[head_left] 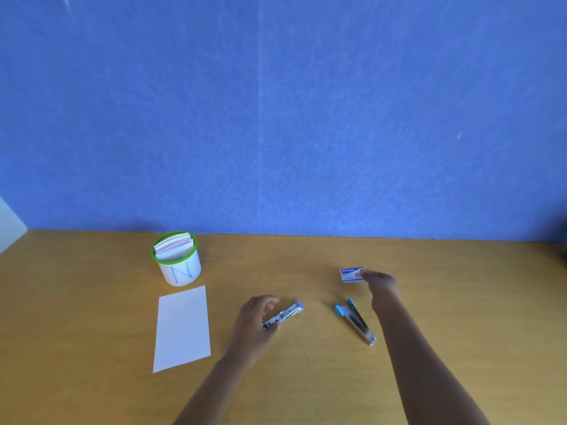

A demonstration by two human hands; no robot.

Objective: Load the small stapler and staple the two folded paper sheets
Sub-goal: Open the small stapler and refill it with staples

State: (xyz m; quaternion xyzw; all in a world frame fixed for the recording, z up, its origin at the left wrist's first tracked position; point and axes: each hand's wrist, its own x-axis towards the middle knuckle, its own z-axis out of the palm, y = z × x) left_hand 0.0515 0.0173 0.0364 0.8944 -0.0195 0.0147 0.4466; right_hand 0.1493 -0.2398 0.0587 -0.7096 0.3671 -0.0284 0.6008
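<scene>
Left hand (257,315) curls around the near end of the small stapler (284,315), which projects toward 2 o'clock. Right hand (381,284) has fingertips on the staple box (351,274) at its 10 o'clock; grasp indeterminate. Folded paper (182,328) lies at the left hand's 9 o'clock.

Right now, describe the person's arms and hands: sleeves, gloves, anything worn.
The left hand and right hand are bare, no gloves. The left forearm and right forearm are bare too; no sleeve shows down to the frame's bottom edge. No watch or bracelet shows; the blur could hide a thin ring.
</scene>
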